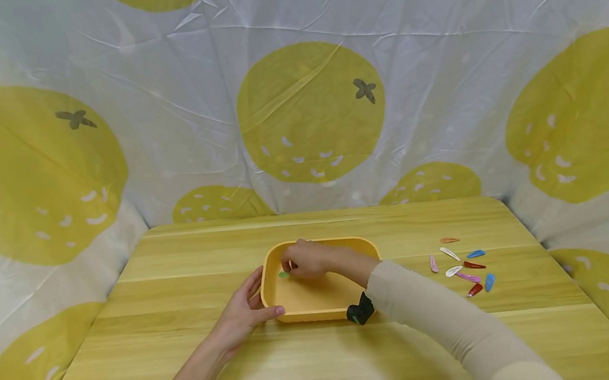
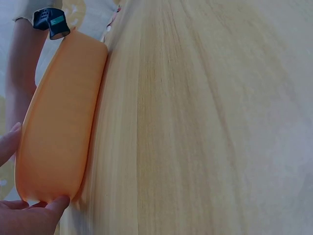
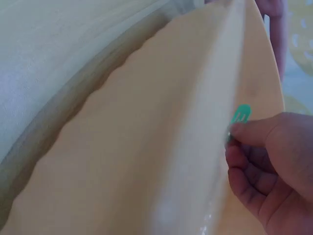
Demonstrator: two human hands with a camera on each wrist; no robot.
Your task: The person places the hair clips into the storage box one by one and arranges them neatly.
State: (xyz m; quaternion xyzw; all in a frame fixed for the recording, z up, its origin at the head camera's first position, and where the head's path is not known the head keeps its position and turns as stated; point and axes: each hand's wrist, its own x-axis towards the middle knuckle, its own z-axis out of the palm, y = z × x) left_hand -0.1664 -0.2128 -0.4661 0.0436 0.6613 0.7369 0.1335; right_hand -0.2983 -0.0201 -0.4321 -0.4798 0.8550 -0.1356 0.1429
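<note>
A yellow-orange plastic basin (image 1: 324, 314) stands on the wooden table, and my left hand (image 1: 239, 315) grips its left end, thumb over the near rim and fingers along the outer side. In the left wrist view the fingers of that hand (image 2: 36, 218) hold the corner of the basin (image 2: 63, 117). My right hand (image 1: 307, 259) reaches inside the basin near its left end. Between thumb and forefinger it pinches a green hair clip (image 3: 240, 113), which shows in the head view as a small green piece (image 1: 283, 274) low over the basin's floor.
Right of the basin several snap hair clips lie scattered: orange (image 1: 449, 239), white (image 1: 450, 253), blue (image 1: 476, 253), dark red (image 1: 474, 265) and pink (image 1: 434, 264) among them. A black wrist device (image 1: 361, 310) on the right arm overlaps the basin's near right corner. A fruit-patterned curtain (image 1: 298, 7) hangs behind the table.
</note>
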